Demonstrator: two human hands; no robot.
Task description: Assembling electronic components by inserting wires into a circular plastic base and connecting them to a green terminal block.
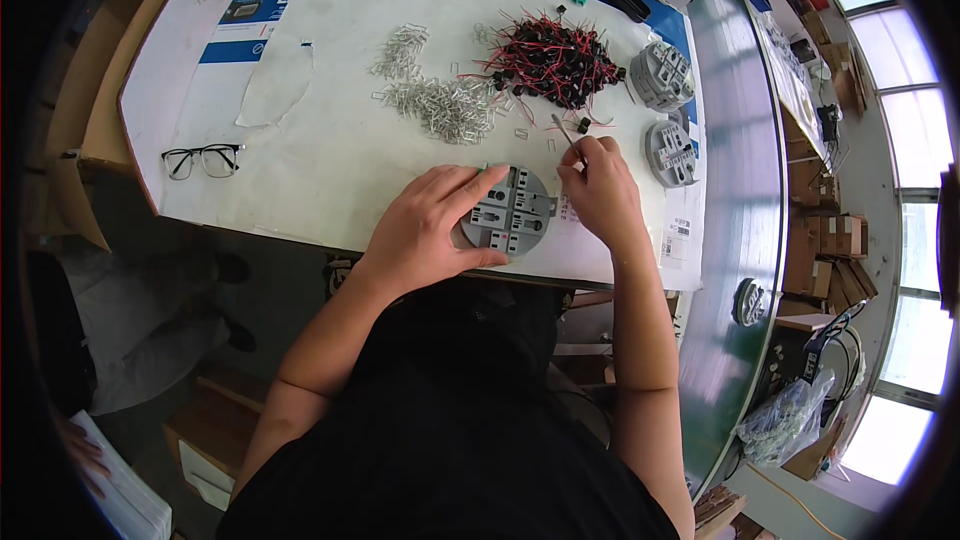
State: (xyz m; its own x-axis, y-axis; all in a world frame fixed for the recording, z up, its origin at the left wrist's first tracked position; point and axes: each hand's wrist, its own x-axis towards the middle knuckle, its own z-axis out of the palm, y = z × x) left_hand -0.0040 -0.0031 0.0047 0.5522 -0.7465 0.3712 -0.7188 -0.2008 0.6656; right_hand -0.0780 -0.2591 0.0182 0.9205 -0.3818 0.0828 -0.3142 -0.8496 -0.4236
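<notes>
A round grey plastic part [515,210] with several slots lies near the table's front edge. My left hand [430,225] grips its left rim, thumb under and fingers over it. Just right of the part, my right hand [598,190] pinches thin metal tweezers [566,133] that point up and away from me. A small black component [583,124] lies on the white sheet close to the tweezer tip. Whether the tips hold anything is too small to tell.
A tangle of red and black wired components [555,60] and a heap of small clear pieces [440,100] lie further back. Two more grey round parts [662,75] [672,152] sit at right. Black-framed glasses [203,159] rest at left. A green conveyor surface [735,190] runs along the right.
</notes>
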